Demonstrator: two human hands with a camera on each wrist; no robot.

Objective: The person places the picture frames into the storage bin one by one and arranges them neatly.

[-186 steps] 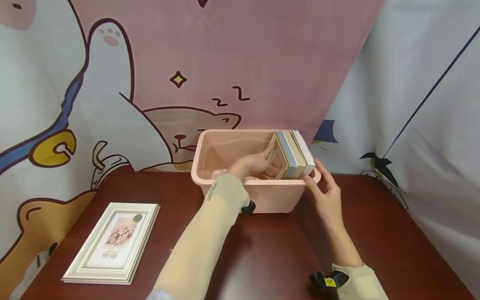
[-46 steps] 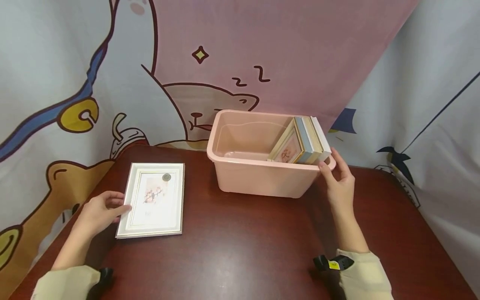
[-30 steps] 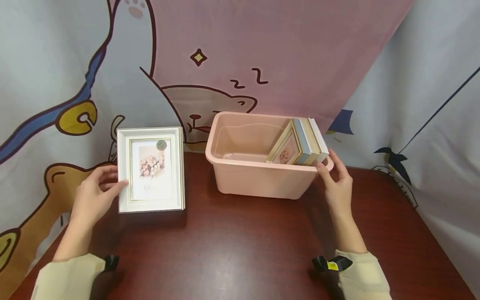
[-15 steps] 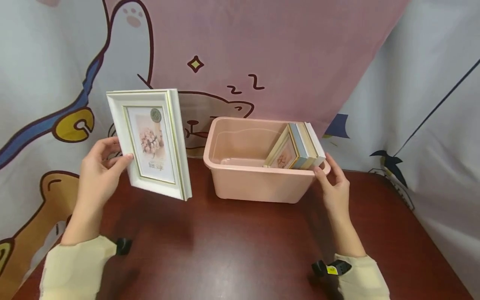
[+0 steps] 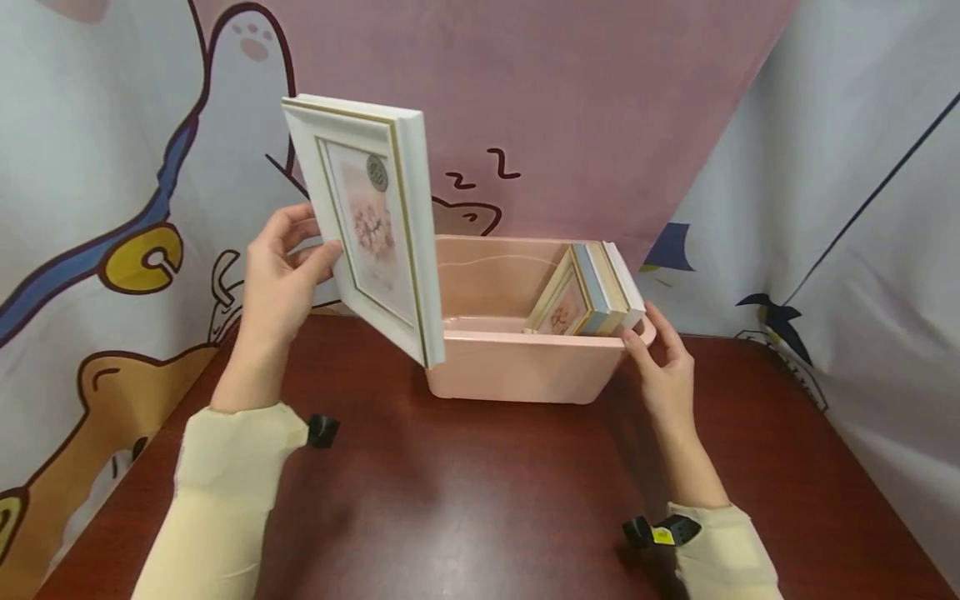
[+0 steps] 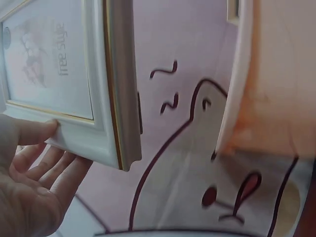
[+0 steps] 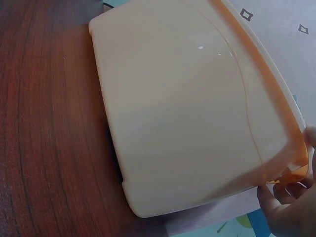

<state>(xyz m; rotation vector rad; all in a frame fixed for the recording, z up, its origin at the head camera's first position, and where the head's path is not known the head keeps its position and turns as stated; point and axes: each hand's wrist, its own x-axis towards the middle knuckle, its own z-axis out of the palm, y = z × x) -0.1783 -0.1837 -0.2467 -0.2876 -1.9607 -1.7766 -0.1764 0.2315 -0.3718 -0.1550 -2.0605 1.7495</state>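
Note:
A white picture frame (image 5: 372,233) with gold lines and a flower print is held up, tilted, by my left hand (image 5: 281,267). Thumb on its front and fingers behind, the hand pinches its left edge, as the left wrist view also shows. The picture frame's lower right corner overlaps the left part of a pink plastic bin (image 5: 525,371) and hides it in the head view. Inside the bin's right end, several picture frames (image 5: 592,292) lean side by side. My right hand (image 5: 663,367) grips the bin's right rim, thumb in front; the right wrist view shows fingers at the rim (image 7: 296,170).
The bin stands on a dark red-brown table (image 5: 450,508) near its back edge. Behind hangs a cartoon-printed cloth (image 5: 585,100), with a pale cloth (image 5: 862,250) at the right. The left part of the bin's interior (image 5: 487,283) shows bare floor and wall.
My left hand has let go of the frames in the bin, taken the white picture frame off the table, raised it upright and carried it right to the bin. The right hand stays at the rim.

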